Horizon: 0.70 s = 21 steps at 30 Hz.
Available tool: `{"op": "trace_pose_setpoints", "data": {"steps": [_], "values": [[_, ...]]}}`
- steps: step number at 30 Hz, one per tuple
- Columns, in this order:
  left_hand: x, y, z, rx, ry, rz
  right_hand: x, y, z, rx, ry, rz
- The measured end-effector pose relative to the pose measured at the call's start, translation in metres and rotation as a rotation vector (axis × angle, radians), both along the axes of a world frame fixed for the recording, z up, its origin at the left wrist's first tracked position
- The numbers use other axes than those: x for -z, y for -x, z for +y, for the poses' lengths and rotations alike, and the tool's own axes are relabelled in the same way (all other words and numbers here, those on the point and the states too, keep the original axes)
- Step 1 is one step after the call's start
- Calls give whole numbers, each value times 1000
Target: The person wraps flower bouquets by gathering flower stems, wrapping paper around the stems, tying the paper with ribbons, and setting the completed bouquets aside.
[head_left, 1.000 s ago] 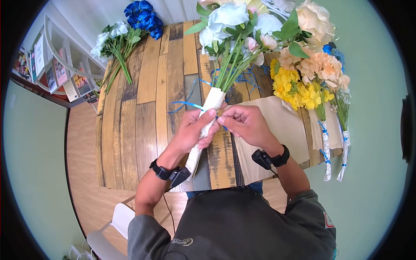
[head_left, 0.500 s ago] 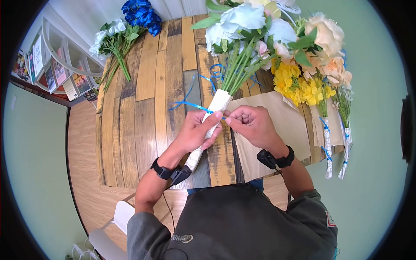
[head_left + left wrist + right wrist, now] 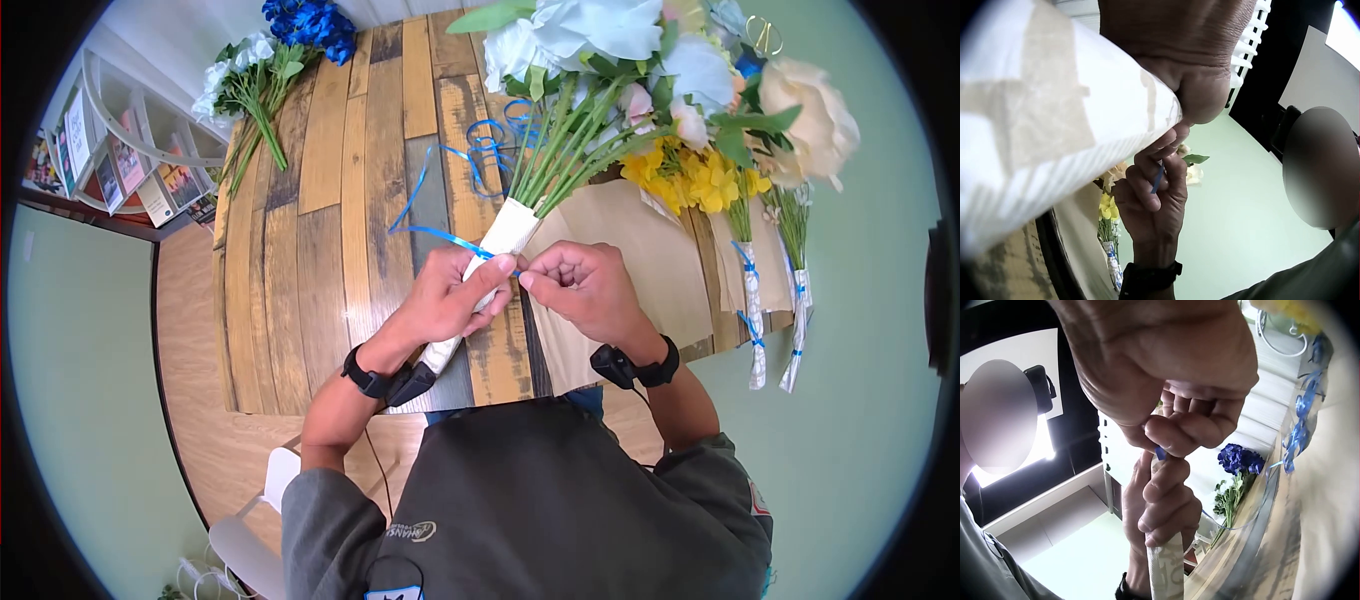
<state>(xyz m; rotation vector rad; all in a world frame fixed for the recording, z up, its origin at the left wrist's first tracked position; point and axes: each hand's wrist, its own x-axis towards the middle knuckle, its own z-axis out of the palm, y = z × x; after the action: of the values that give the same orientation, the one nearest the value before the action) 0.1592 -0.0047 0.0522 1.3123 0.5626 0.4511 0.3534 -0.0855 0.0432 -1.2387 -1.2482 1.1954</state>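
In the head view my left hand [image 3: 445,298] grips the white paper wrap [image 3: 512,226] around the green stems [image 3: 565,150] of a bouquet. Its large pale blue and cream artificial flowers [image 3: 590,40] lean away from me to the upper right. A blue ribbon [image 3: 440,233] crosses the wrap under my left thumb, its long tail trailing left over the table. Close beside, my right hand [image 3: 590,290] pinches the ribbon's other short end between thumb and forefinger. That bit of blue ribbon [image 3: 1160,453] shows between both hands in the right wrist view. Tape marks the paper wrap [image 3: 1054,94] in the left wrist view.
Brown kraft paper [image 3: 640,290] lies on the wooden table [image 3: 325,270] at right. Beyond it are yellow flowers [image 3: 690,185] with wrapped, ribbon-tied stems [image 3: 754,320]. Blue flowers [image 3: 310,25] and white flowers [image 3: 235,75] lie at the far left, near a magazine rack [image 3: 125,150].
The bouquet's flower heads have swung right, and the ribbon's loose tail has shifted over the table. Both hands keep their holds on wrap and ribbon; the head view has tilted slightly.
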Motion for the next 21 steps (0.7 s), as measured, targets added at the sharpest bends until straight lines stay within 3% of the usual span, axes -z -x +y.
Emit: {"op": "trace_pose_setpoints", "data": {"steps": [9, 21], "values": [[9, 1, -13, 101, -46, 30, -3, -4, -24, 2, -13, -136], [8, 0, -24, 93, 6, 8, 4, 8, -40, 92, -47, -56]]}}
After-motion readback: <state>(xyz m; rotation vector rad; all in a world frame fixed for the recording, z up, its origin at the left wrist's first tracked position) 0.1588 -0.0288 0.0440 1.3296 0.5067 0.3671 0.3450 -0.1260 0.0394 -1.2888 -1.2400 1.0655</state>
